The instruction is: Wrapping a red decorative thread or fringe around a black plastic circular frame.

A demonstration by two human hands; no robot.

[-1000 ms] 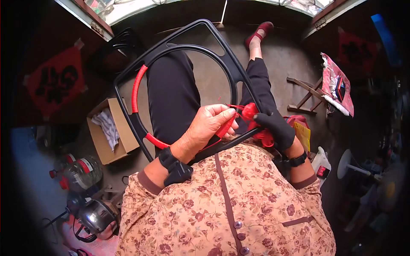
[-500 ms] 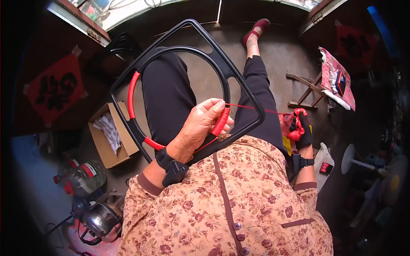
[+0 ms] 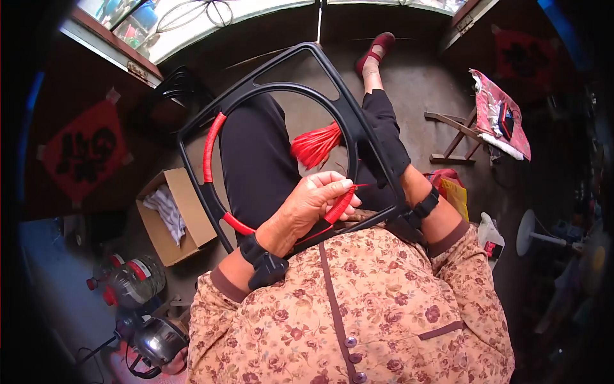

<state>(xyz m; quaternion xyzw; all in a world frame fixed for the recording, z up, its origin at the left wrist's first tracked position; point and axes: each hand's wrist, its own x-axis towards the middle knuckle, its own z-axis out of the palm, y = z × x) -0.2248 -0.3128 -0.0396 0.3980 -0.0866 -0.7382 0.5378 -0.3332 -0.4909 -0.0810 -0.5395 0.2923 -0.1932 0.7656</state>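
Pinches red cord (image 3: 341,205) on black frame (image 3: 355,118) with left hand (image 3: 318,200), near red bundle (image 3: 315,146); cannot tell grip of gloved right hand (image 3: 394,155).

daylight from the opening (image 3: 262,14) up top, nearly blown out there. left hand (image 3: 314,200) well lit, fairly sharp. red paper sheet (image 3: 64,131) at left in deep shade. glints on metal kettle (image 3: 158,342). fisheye bends edges, corners go black.

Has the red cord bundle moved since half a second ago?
Yes. The red cord bundle has moved left, farther from the pink-covered stool, and now shows within the round opening of the black frame.
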